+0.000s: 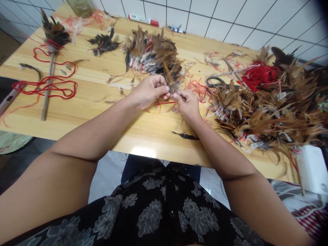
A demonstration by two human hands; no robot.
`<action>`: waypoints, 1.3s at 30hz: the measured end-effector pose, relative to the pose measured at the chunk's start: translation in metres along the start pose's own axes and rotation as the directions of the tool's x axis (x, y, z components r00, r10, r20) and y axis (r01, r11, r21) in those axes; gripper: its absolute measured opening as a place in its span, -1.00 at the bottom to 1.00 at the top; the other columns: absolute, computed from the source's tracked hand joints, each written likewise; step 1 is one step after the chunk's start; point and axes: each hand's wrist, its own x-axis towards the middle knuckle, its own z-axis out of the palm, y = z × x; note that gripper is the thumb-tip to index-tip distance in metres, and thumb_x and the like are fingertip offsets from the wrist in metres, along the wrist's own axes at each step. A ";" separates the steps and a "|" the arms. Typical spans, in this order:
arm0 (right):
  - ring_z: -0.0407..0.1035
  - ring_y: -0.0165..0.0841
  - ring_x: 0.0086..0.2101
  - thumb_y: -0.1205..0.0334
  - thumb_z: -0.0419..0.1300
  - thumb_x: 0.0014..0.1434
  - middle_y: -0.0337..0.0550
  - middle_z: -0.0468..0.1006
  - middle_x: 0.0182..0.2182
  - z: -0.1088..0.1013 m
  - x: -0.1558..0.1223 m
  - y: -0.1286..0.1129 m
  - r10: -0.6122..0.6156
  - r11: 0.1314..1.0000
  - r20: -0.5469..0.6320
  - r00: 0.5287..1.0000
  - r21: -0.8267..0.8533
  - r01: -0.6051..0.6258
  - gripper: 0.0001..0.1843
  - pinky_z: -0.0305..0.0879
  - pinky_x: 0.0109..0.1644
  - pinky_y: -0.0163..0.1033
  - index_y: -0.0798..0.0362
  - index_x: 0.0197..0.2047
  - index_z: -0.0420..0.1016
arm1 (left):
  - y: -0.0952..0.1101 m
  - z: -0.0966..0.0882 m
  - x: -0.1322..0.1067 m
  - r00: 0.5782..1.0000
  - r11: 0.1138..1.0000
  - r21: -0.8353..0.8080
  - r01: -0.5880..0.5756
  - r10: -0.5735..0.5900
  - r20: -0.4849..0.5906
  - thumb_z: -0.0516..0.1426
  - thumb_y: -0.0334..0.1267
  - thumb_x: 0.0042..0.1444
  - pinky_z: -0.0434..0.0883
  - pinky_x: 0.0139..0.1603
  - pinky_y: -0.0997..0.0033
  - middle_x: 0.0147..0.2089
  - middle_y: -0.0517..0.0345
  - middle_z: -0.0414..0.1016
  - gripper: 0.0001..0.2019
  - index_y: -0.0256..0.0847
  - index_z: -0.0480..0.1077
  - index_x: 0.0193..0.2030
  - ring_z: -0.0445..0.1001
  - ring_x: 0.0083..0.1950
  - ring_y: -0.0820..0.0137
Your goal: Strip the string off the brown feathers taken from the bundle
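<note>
Over the middle of the table, my left hand is closed in a pinch on the lower part of a small brown and grey feather tuft. From the other side my right hand pinches the quill end of that tuft, thumb against fingers. Its tips point up, away from me. Just beyond lies a pile of brown feather bunches, their pale ends showing. A short piece of red string rests on the wood below my hands. My fingers partly hide the quill ends.
At left, a stick with dark feathers tied on top lies beside looped red cord. A big feather heap and red yarn fill the right, near a white box. A red-capped marker lies by the tiled wall.
</note>
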 end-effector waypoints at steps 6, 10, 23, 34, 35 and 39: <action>0.44 -0.29 -0.18 -0.14 0.41 0.50 -0.19 0.54 -0.31 0.000 0.000 0.000 0.014 1.000 -0.017 1.000 -0.013 -0.014 -0.57 0.47 0.11 -0.12 0.02 -0.28 0.68 | 0.005 0.003 -0.004 0.998 1.000 -0.002 -0.018 0.018 -0.055 0.41 -0.66 0.35 0.64 -0.21 0.49 -0.44 0.35 0.50 -0.61 -0.20 0.36 -0.26 0.70 -0.39 0.43; 0.44 -0.29 -0.18 -0.10 0.41 0.50 -0.18 0.55 -0.30 -0.001 0.000 0.000 0.011 1.000 -0.003 1.000 -0.012 -0.011 -0.59 0.46 0.12 -0.12 0.02 -0.28 0.68 | 0.005 0.006 -0.005 0.999 1.000 0.010 -0.020 0.020 -0.038 0.37 -0.66 0.36 0.65 -0.20 0.50 -0.43 0.34 0.52 -0.65 -0.20 0.37 -0.24 0.71 -0.37 0.44; 0.45 -0.25 -0.16 0.01 0.41 0.49 -0.19 0.56 -0.29 -0.002 0.001 0.000 0.005 0.997 0.047 0.999 -0.082 -0.001 -0.66 0.44 0.09 -0.13 -0.02 -0.30 0.57 | -0.009 0.001 -0.001 0.997 0.997 0.036 -0.075 0.074 0.025 0.61 -0.47 0.20 0.62 -0.16 0.45 -0.38 0.31 0.58 -0.58 -0.16 0.44 -0.20 0.64 -0.35 0.42; 0.43 -0.20 -0.16 0.17 0.36 0.42 -0.16 0.56 -0.30 -0.001 -0.001 -0.008 -0.031 0.996 0.050 0.998 -0.088 0.035 -0.68 0.51 0.15 -0.05 -0.08 -0.39 0.43 | -0.011 0.006 -0.004 0.999 0.999 0.041 -0.034 0.033 0.034 0.56 -0.54 0.18 0.49 -0.29 0.49 -0.35 0.19 0.63 -0.71 -0.24 0.56 -0.25 0.56 -0.37 0.46; 0.42 -0.20 -0.16 0.18 0.36 0.41 -0.16 0.56 -0.30 -0.001 -0.001 -0.008 -0.034 0.995 0.055 0.998 -0.093 0.039 -0.67 0.50 0.15 -0.05 -0.08 -0.40 0.41 | -0.012 0.006 -0.003 0.999 0.998 0.044 -0.039 0.037 0.034 0.56 -0.53 0.18 0.48 -0.30 0.49 -0.36 0.19 0.63 -0.71 -0.24 0.56 -0.26 0.55 -0.37 0.46; 0.38 -0.24 -0.20 0.16 0.41 0.41 -0.20 0.49 -0.33 -0.001 -0.001 -0.009 -0.026 0.994 0.071 0.997 -0.101 0.033 -0.58 0.46 0.09 -0.08 -0.07 -0.43 0.34 | -0.012 0.004 -0.003 0.998 0.996 0.068 -0.053 0.050 0.046 0.55 -0.52 0.20 0.43 -0.33 0.50 -0.39 0.23 0.58 -0.73 -0.23 0.58 -0.28 0.49 -0.38 0.47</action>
